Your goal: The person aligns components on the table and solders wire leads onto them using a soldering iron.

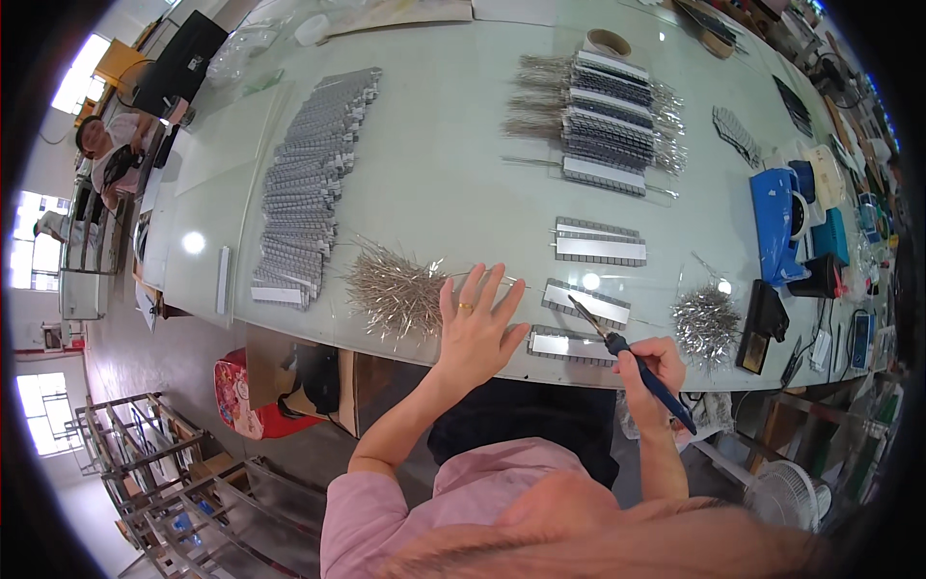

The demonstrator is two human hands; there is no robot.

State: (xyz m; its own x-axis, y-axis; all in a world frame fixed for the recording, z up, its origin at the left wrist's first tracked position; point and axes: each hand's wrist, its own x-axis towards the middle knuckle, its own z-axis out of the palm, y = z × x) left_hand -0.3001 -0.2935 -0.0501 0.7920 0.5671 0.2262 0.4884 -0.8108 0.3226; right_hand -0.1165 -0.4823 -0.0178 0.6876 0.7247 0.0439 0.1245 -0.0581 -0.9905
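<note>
left hand (pixel 477 333): palm down, fingers spread, just right of a pile of thin metal wires (pixel 394 294); whether they press a wire, cannot tell
right hand (pixel 653 372): fingers wrapped around the blue handle of a soldering iron (pixel 667 397)
iron tip: over a gray-edged strip (pixel 609 309); contact unclear
counter (pixel 444 145): carries strip and wires near its front edge

Clockwise about the left hand (pixel 482 328), on the table (pixel 444 125), a wire heap (pixel 391 289) lies at nine o'clock, overlapped strips (pixel 313 183) at ten, a wired stack (pixel 608 121) at one, a tape roll (pixel 610 41) behind it. Paired strips (pixel 600 251) lie at two; at three, a lone strip (pixel 586 297), then another wire bunch (pixel 707 323) farther out; at four, the soldering iron (pixel 672 405) in the right hand (pixel 661 362).
</note>
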